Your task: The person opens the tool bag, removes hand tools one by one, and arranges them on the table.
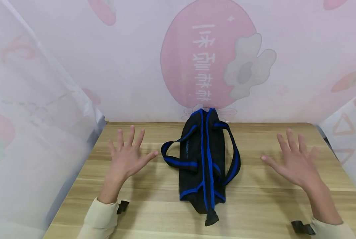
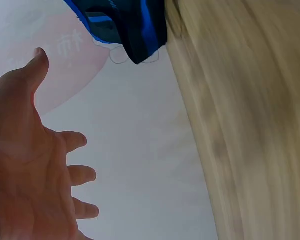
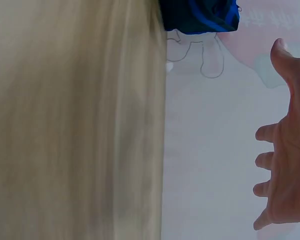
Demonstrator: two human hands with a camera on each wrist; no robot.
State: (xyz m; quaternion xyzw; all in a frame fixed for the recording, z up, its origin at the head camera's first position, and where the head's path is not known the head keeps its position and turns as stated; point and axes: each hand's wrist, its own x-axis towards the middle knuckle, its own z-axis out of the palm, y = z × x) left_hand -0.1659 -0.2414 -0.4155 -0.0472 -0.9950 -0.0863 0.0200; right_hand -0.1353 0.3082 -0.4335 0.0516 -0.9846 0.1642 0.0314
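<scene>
A black bag with blue trim [image 1: 190,179] lies lengthwise on the wooden table, its two strap handles spread to either side and a dark tab at its near end. To its left, the left hand [image 1: 125,161] is held with fingers spread and holds nothing. The right hand [image 1: 298,166] is on the other side, fingers also spread, touching nothing. Part of the bag [image 2: 135,30] shows at the top of the left wrist view, above the left hand [image 2: 32,160]. In the right wrist view the bag [image 3: 200,15] is at the top and the right hand [image 3: 292,150] at the right.
The wooden table [image 1: 154,215] reaches back to a pale printed curtain [image 1: 130,73] with a pink circle and a grey flower. More printed cloth hangs at both sides. Small black pieces [image 1: 122,207] show by both cuffs.
</scene>
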